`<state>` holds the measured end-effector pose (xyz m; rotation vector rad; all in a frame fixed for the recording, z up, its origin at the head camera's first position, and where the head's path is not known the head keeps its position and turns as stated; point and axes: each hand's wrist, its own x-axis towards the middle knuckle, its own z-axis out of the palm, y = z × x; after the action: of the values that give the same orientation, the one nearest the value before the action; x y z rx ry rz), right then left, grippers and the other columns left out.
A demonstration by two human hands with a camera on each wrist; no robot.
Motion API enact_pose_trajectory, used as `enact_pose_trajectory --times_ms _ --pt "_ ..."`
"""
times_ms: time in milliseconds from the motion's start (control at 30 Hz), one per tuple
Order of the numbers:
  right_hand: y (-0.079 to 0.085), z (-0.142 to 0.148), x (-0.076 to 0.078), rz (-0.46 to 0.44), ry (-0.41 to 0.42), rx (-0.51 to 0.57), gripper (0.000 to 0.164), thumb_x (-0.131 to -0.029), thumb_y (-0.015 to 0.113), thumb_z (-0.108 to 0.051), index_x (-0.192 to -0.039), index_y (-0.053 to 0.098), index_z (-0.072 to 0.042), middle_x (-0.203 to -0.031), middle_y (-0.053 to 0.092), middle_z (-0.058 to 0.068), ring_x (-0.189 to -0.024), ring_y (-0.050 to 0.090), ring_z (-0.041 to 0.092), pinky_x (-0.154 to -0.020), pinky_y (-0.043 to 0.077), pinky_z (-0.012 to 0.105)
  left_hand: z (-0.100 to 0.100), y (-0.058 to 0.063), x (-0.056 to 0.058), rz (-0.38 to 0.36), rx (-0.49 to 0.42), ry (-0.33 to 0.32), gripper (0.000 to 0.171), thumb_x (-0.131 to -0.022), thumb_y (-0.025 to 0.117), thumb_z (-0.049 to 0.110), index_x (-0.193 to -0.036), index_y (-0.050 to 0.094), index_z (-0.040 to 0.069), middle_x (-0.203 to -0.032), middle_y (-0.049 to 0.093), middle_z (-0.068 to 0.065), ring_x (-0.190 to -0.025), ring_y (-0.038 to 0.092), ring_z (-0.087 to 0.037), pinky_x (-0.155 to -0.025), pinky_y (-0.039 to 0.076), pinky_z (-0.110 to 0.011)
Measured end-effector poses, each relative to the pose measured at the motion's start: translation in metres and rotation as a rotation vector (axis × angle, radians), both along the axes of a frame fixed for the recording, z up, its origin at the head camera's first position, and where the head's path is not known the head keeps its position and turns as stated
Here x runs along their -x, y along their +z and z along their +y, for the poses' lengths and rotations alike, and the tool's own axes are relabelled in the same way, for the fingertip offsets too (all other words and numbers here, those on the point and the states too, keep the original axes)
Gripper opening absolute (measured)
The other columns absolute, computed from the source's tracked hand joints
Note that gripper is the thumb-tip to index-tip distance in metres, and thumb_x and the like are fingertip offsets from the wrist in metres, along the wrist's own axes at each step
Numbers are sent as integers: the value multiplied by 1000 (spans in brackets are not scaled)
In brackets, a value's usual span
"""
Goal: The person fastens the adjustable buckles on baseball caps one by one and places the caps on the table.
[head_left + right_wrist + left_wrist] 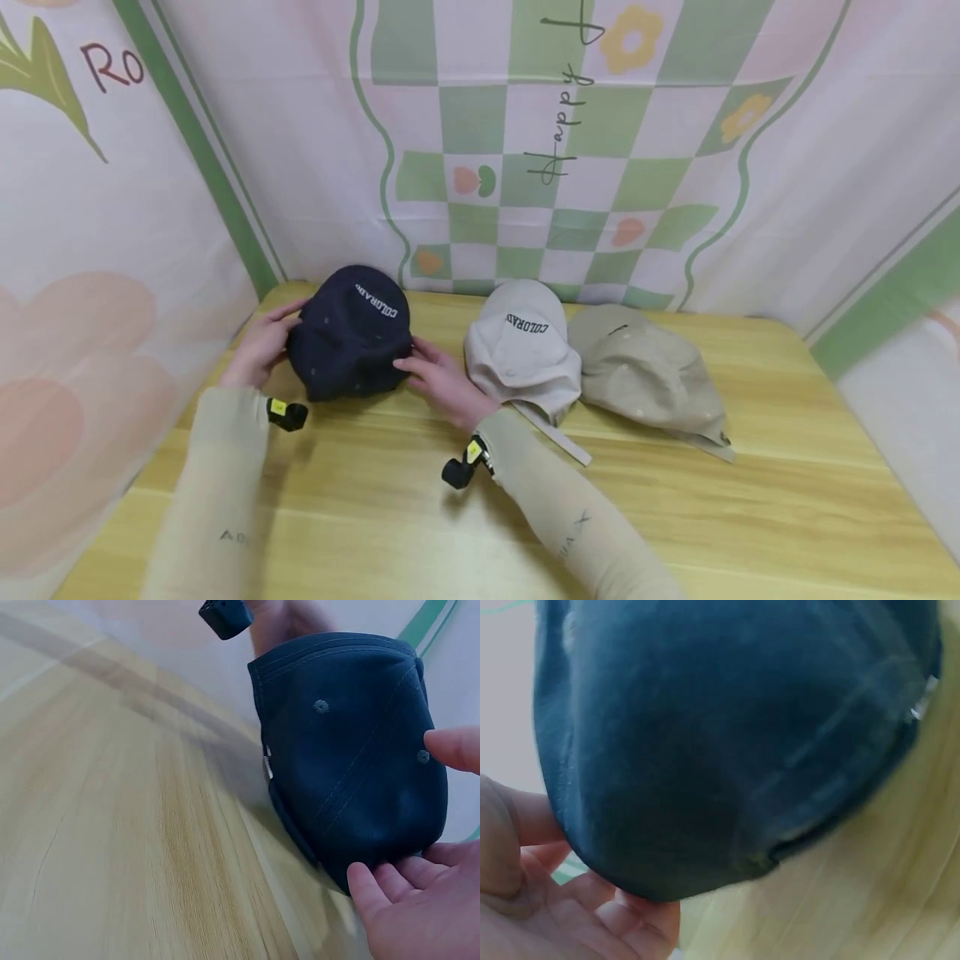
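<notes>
A navy baseball cap (348,346) with white "COLORADO" lettering is at the left rear of the table, between both hands. My left hand (258,346) grips its left edge, and in the left wrist view the fingers (649,919) are bent against the cap's rim. On the opposite side my right hand (446,383) holds the cap. The right wrist view has its thumb (454,748) on the cloth near an eyelet and its other fingers (401,881) along the lower edge. Parts of the left fingers are hidden behind the cap.
Right of the navy cap lies a light grey cap (525,342) with dark lettering, its strap trailing forward. A khaki cap (648,375) lies against it further right. The wooden table (375,517) meets a patterned curtain (540,192) at its back edge.
</notes>
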<state>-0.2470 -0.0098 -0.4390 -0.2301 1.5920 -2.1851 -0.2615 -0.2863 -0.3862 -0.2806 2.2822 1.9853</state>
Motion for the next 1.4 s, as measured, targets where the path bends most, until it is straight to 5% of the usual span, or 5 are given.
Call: enact_pose_trajectory --times_ms 200,400,1000,1200,1400 --pt "-2 -11 2 -11 -34 29 74 -94 63 -2 -158 27 1 -160 31 22 -142 38 30 -114 35 47 -12 9 11 26 81 -58 48 -111 37 15 -157 34 5 -121 61 3 -82 58 2 -76 50 -18" --pt "0 -21 2 -1 -7 28 75 -94 62 1 -159 23 1 -162 26 21 -146 32 30 -115 34 48 -24 7 17 -4 20 -54 48 -111 35 16 -159 32 10 -166 18 -13 -96 54 2 -83 47 -18" --pt "-4 -28 -1 -29 15 22 75 -91 57 4 -159 26 -1 -164 26 16 -147 30 31 -115 34 46 -43 -31 6 -122 9 43 67 -95 32 -10 -160 29 9 -161 27 -21 -89 55 2 -79 50 -21" --pt "-5 -28 -2 -32 12 6 74 -91 57 3 -159 28 -1 -164 27 15 -148 29 31 -115 34 45 -53 -37 5 -125 38 8 49 -109 38 17 -157 37 8 -152 44 -13 -103 56 -7 -92 50 -26" --pt "-7 -27 -1 -19 37 -37 73 -93 58 -1 -159 28 -2 -164 27 13 -149 27 29 -116 31 44 -63 -45 9 -158 1 -25 46 -108 44 28 -145 47 1 -116 71 1 -92 59 0 -85 50 -19"
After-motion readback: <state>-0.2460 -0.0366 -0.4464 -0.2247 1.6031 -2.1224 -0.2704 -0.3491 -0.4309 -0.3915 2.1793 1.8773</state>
